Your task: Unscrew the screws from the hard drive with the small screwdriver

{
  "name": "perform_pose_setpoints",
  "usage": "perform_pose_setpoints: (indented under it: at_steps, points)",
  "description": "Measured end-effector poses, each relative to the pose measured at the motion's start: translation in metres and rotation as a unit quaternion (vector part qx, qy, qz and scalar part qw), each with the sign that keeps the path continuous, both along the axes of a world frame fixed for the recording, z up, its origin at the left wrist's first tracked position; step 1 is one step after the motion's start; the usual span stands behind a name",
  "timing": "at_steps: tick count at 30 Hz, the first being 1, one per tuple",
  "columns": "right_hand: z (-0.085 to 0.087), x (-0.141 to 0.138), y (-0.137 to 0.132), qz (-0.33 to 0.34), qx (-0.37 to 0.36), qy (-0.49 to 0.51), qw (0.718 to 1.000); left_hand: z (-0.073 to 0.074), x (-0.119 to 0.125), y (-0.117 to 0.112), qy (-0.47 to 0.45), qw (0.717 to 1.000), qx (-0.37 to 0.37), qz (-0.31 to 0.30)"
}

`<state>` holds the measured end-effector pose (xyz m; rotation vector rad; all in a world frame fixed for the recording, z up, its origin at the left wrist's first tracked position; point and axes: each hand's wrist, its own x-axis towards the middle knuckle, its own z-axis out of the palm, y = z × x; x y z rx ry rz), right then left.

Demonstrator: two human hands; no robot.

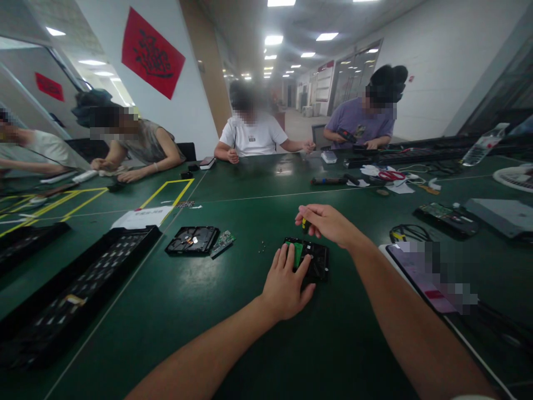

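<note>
A black hard drive [317,260] with a green circuit board [298,251] on it lies on the green table in front of me. My left hand [286,282] rests flat on its near left part, fingers spread over the board. My right hand [327,222] hovers just above the drive's far edge, fingers pinched round a small yellow-and-black screwdriver [305,224] that points down at the drive. A few tiny screws [262,244] lie on the table to the left of the drive.
A second black hard drive [192,240] and a loose green circuit board [222,243] lie to the left. Long black trays [79,289] run along the left. A phone [420,272] and black cables [408,232] lie at my right. Several other people sit across the table.
</note>
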<state>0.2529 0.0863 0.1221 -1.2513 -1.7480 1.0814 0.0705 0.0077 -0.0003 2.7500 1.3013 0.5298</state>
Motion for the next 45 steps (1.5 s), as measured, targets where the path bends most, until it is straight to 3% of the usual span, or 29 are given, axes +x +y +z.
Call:
perform_pose_setpoints:
  at_steps: [5, 10, 14, 18, 26, 39, 45]
  points:
    - [0.002, 0.003, 0.0, 0.016, -0.083, 0.109, 0.99, 0.001, 0.0, 0.0, 0.0, 1.0, -0.003, -0.003]
    - [0.007, 0.012, -0.002, 0.023, -0.016, 0.02, 0.999, 0.001, 0.0, 0.0, -0.001, 1.0, -0.003, -0.001]
    - [0.006, 0.019, 0.001, -0.019, 0.041, -0.049, 0.998, 0.0, 0.0, 0.0, 0.0, 1.0, 0.001, -0.001]
    - [0.002, 0.017, 0.001, -0.053, 0.05, -0.086, 0.994, 0.0, 0.001, 0.0, 0.003, 1.0, 0.001, 0.0]
    - [0.004, 0.005, -0.005, -0.044, 0.044, -0.076, 0.995, 0.0, 0.001, 0.0, 0.002, 1.0, 0.011, 0.003]
    - [0.013, 0.009, -0.01, -0.062, 0.067, -0.084, 0.992, 0.003, -0.001, 0.0, 0.007, 1.0, -0.004, 0.0]
    - [0.01, 0.009, -0.007, -0.061, 0.06, -0.08, 0.993, 0.002, -0.001, 0.0, 0.005, 1.0, -0.003, 0.002]
